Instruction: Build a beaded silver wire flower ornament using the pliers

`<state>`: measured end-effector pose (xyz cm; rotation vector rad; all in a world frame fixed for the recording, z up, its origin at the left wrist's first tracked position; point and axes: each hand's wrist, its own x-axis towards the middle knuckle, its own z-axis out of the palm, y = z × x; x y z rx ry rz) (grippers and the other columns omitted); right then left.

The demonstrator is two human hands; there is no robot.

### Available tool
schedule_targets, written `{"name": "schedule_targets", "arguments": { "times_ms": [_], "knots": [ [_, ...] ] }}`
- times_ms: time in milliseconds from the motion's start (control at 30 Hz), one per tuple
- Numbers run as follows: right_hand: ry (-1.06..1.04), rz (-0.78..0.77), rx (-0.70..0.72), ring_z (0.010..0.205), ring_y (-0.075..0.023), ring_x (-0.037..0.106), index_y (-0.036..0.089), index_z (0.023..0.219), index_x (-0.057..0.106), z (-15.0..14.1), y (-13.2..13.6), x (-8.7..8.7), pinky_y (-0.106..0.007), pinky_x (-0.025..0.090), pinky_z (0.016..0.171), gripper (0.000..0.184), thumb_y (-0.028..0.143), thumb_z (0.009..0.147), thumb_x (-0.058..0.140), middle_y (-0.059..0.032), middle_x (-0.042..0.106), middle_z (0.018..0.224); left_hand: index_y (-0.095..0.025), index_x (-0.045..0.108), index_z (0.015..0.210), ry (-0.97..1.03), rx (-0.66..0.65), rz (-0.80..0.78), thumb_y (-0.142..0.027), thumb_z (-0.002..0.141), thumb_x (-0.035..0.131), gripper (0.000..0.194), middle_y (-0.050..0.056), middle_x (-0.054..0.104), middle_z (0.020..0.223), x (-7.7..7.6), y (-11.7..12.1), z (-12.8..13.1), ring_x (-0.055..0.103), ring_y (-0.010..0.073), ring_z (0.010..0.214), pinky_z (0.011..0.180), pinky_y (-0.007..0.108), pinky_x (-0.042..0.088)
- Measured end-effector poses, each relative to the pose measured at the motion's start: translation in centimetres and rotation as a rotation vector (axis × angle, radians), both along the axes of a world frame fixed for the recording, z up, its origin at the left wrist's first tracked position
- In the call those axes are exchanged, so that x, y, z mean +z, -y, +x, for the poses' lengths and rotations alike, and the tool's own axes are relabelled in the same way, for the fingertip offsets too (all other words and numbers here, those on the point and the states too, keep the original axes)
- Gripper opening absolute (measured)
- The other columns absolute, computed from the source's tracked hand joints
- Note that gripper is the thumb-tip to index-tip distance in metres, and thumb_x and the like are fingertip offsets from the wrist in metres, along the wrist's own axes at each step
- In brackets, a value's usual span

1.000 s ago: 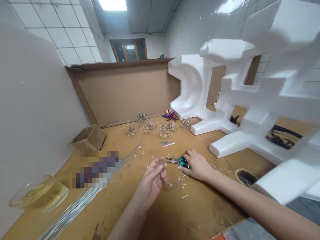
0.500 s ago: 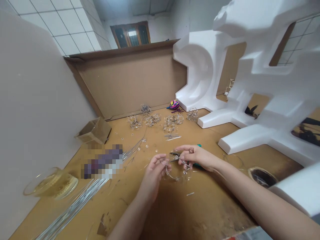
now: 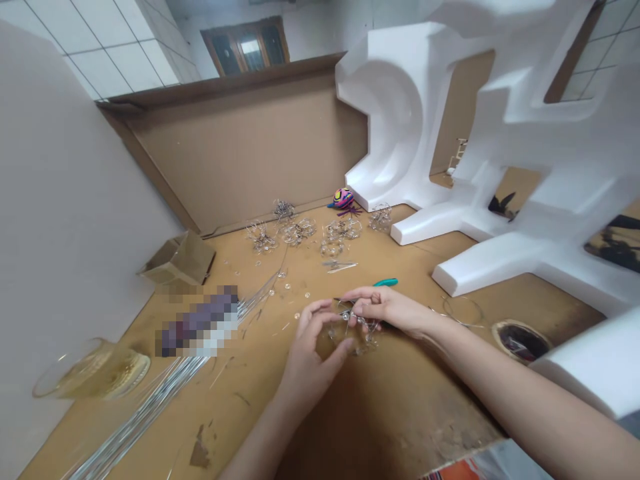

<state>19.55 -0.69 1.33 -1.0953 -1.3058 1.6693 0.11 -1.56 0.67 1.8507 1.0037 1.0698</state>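
Beaded ring (image 3: 369, 341), lower centre of frame
Right hand (image 3: 387, 309) pinches it; left hand (image 3: 311, 353) has thumb and fingers apart.

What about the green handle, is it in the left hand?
No, the green handle lies on the table, just beyond the right hand.

Tan tabletop (image 3: 415, 400) with pliers (image 3: 385, 283), wires (image 3: 145, 412), beads (image 3: 287, 286)
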Motion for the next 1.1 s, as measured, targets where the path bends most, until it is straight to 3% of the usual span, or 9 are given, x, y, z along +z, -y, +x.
{"name": "schedule_targets", "arguments": {
  "times_ms": [100, 233, 333, 533, 700, 1100],
  "knots": [
    [-0.052, 0.026, 0.022, 0.054, -0.0083, 0.054, 0.011, 0.108, 0.056, 0.2, -0.1, -0.3, -0.025, 0.041, 0.058, 0.046, 0.037, 0.071, 0.066, -0.0048, 0.066, 0.078, -0.023, 0.067, 0.076, 0.061, 0.044, -0.048, -0.028, 0.075, 0.062, 0.008, 0.008, 0.054, 0.107, -0.2, -0.3, -0.1, 0.048, 0.0235, 0.107, 0.095, 0.035, 0.033],
    [-0.079, 0.041, 0.058, 0.057, -0.0087, 0.054, 0.012, 0.106, 0.058, 0.3, -0.1, -0.6, -0.026, 0.042, 0.063, 0.042, 0.035, 0.071, 0.067, -0.0057, 0.067, 0.081, -0.019, 0.066, 0.066, 0.214, 0.052, -0.281, -0.034, 0.07, 0.066, 0.016, 0.007, 0.059, 0.096, -0.4, -1.1, -0.2, 0.053, 0.0208, 0.094, 0.085, 0.03, 0.04],
    [-0.097, 0.041, 0.057, 0.06, -0.0092, 0.055, 0.012, 0.108, 0.057, 0.2, -0.2, -0.8, -0.027, 0.043, 0.065, 0.043, 0.034, 0.072, 0.066, -0.0068, 0.067, 0.084, -0.017, 0.064, 0.063, 0.276, 0.073, -0.37, -0.036, 0.064, 0.069, 0.02, 0.006, 0.059, 0.092, 0.0, -1.3, -0.1, 0.054, 0.0183, 0.087, 0.078, 0.026, 0.043],
    [-0.107, 0.066, -0.001, 0.066, -0.0099, 0.056, 0.013, 0.105, 0.058, 0.4, -0.4, -0.9, -0.028, 0.043, 0.073, 0.041, 0.027, 0.068, 0.069, -0.0044, 0.065, 0.086, -0.016, 0.065, 0.069, 0.285, 0.133, -0.434, -0.037, 0.063, 0.07, 0.023, 0.002, 0.062, 0.079, 0.1, -1.3, -0.2, 0.052, 0.0116, 0.066, 0.065, 0.023, 0.044],
    [-0.086, 0.059, -0.007, 0.072, -0.0107, 0.056, 0.015, 0.104, 0.058, 0.5, -0.4, -0.7, -0.029, 0.043, 0.076, 0.042, 0.022, 0.065, 0.069, -0.0034, 0.062, 0.088, -0.015, 0.064, 0.073, 0.33, 0.156, -0.526, -0.038, 0.065, 0.07, 0.025, 0.004, 0.065, 0.075, -0.3, -1.6, -0.3, 0.057, 0.0144, 0.071, 0.069, 0.025, 0.045],
    [-0.107, 0.084, 0.029, 0.07, -0.0109, 0.057, 0.015, 0.104, 0.055, 0.3, -0.5, -1.1, -0.03, 0.043, 0.072, 0.04, 0.017, 0.065, 0.065, -0.0023, 0.06, 0.088, -0.015, 0.063, 0.073, 0.297, 0.159, -0.532, -0.036, 0.063, 0.071, 0.025, 0.002, 0.066, 0.07, -0.5, -1.6, -0.2, 0.056, 0.0118, 0.064, 0.065, 0.022, 0.043]
  ]
}}
